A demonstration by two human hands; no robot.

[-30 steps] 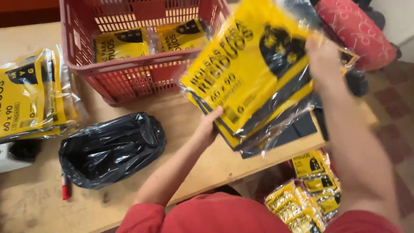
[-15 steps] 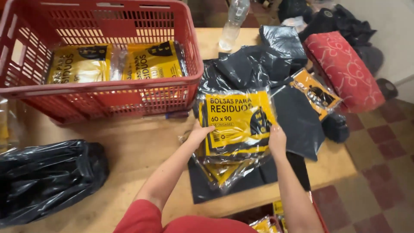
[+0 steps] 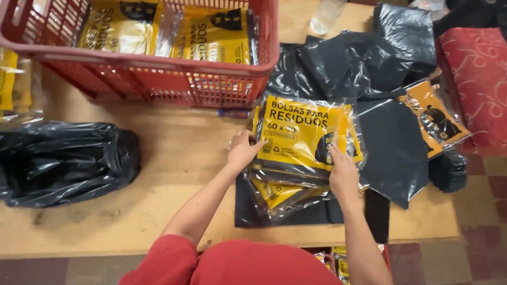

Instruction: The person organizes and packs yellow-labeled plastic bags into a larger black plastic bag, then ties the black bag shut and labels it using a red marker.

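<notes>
Yellow packet stack (image 3: pixel 303 138) under both hands — lower packets half hidden.

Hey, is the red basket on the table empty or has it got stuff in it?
Not empty. The red basket holds at least two yellow packets lying flat inside, visible over its rim.
</notes>
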